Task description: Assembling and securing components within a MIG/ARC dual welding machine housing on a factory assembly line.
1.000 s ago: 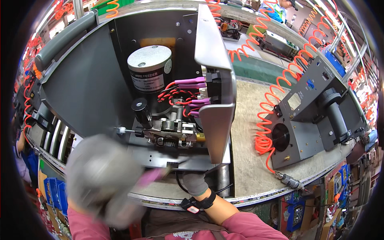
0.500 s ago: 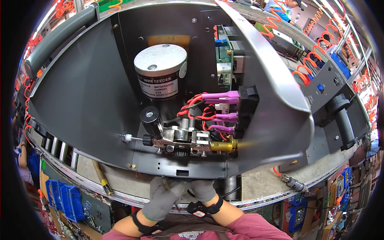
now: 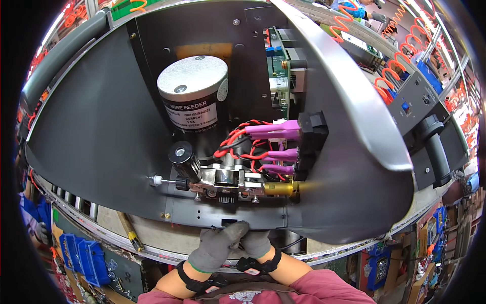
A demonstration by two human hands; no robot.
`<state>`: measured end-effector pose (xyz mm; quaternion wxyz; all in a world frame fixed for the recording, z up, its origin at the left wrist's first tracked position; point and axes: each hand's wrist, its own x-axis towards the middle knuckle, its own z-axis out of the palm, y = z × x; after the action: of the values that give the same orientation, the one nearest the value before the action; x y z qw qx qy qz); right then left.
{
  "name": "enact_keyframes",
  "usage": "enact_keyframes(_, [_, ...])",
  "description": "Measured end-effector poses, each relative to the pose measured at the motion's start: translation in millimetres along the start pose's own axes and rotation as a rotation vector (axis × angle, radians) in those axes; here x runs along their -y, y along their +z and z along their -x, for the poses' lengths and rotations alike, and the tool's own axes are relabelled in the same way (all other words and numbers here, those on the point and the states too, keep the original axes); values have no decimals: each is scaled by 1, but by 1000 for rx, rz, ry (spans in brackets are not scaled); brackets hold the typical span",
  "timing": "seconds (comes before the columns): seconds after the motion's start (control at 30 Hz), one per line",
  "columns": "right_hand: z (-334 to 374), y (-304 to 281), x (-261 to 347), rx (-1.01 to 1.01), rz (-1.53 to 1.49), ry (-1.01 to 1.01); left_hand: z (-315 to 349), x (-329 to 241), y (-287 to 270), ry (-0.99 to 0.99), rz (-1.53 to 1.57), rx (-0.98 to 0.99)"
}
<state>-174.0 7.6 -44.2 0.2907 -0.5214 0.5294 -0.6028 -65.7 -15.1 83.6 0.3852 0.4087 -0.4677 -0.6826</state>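
Both my hands wear grey gloves at the near edge of a dark metal housing [image 3: 96, 152]. My left hand [image 3: 215, 249] is closed at the front ledge [image 3: 263, 216], its fingertips just below and over the rectangular slot [image 3: 229, 222]. What it grips there, if anything, is hidden. My right hand [image 3: 256, 244] is tucked close beside it, its fingers mostly out of sight under the ledge and behind the left. Inside the housing stand a silver-topped motor [image 3: 193, 93] and a metal wire-drive unit [image 3: 228, 177] with a black knob [image 3: 183, 158].
Purple-sleeved connectors [image 3: 276, 130] on red and black wires plug into a black block at the right wall. A hammer-like handle [image 3: 132, 233] lies left of my hands. Blue bins [image 3: 83, 256] hang below the bench edge. A second housing [image 3: 422, 131] stands at the right.
My left hand has shifted up and right, its fingertips now reaching the slot. The housing appears slightly turned, and its right side panel sits lower at the near corner.
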Motion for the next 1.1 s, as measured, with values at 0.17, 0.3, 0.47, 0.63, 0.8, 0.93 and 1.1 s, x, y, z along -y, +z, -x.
enact_keyframes(0.17, [3,8,-3,-60,-165,165,1,-2,-3,48,-250,16])
enact_keyframes(0.3, [-3,-2,18,-27,-12,-1,0,0,-12,293,-609,75])
enact_keyframes(0.47, [-3,0,11,-14,-326,173,-3,-1,-11,723,-834,99])
enact_keyframes(0.63, [-6,1,26,-68,-370,230,1,-1,-8,568,-756,70])
enact_keyframes(0.8, [-20,-4,55,-61,-458,197,0,-8,-6,670,-794,91])
enact_keyframes(0.93, [-24,-16,45,-15,293,-301,0,-19,2,685,-911,53])
enact_keyframes(1.1, [-4,-3,-6,-86,83,-114,1,-14,4,141,-328,68])
